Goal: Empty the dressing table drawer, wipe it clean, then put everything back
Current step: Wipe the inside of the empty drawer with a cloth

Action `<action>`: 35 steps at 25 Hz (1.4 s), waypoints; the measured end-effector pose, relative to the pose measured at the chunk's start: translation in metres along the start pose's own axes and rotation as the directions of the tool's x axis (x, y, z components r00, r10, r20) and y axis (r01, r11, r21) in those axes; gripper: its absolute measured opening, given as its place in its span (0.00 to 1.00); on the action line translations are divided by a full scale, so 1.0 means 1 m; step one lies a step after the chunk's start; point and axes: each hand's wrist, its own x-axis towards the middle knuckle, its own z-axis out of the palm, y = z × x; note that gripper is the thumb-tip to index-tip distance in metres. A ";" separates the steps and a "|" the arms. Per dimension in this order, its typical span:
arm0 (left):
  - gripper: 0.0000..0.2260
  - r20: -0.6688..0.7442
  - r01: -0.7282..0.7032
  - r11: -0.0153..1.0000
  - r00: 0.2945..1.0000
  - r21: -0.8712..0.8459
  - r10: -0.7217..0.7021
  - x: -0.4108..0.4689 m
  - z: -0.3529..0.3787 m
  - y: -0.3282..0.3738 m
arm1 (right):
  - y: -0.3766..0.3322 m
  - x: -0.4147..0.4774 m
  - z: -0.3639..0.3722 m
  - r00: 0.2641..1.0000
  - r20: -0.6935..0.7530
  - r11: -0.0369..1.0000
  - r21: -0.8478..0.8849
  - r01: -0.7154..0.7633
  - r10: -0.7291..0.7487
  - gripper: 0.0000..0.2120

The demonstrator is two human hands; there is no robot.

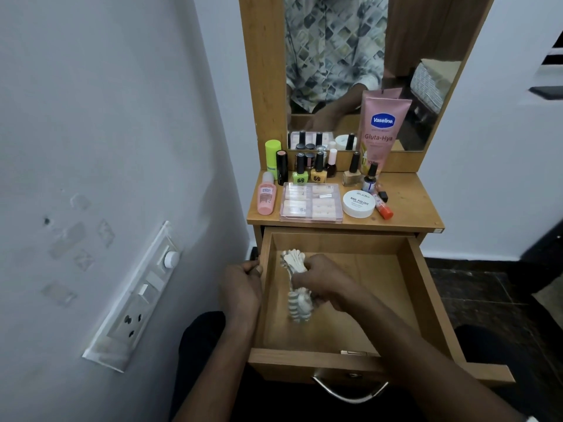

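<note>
Gripping the drawer by its left wall, the left hand curls tight. The right hand clutches a striped cloth inside.

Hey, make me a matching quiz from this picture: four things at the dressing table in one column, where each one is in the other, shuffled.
Things: 1 Vaseline tube; 2 striped cloth; 3 clear case; 4 left hand.
Places: A in the drawer, gripped by the right hand; B leaning against the mirror; C holding the drawer's left wall; D flat on the tabletop.
Pairs: 1-B, 2-A, 3-D, 4-C.
</note>
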 end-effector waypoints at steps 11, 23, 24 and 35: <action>0.09 -0.006 -0.013 1.000 1.000 -0.027 0.012 -0.002 0.001 0.003 | -0.031 0.036 0.019 1.000 -0.006 0.931 0.365 -0.003 0.005 0.13; 0.06 0.000 0.061 0.991 0.998 -0.122 -0.061 -0.008 -0.003 0.008 | -0.006 0.026 0.028 0.980 0.197 0.994 0.106 -0.012 -0.009 0.15; 0.06 0.009 0.060 0.990 0.998 -0.129 -0.060 -0.008 -0.004 0.008 | -0.015 0.036 0.022 0.996 0.083 0.977 0.212 0.004 -0.022 0.15; 0.05 0.002 0.127 0.958 0.991 -0.257 -0.131 -0.001 -0.001 0.003 | 0.008 -0.020 0.056 0.979 0.195 0.986 0.148 -0.082 0.052 0.06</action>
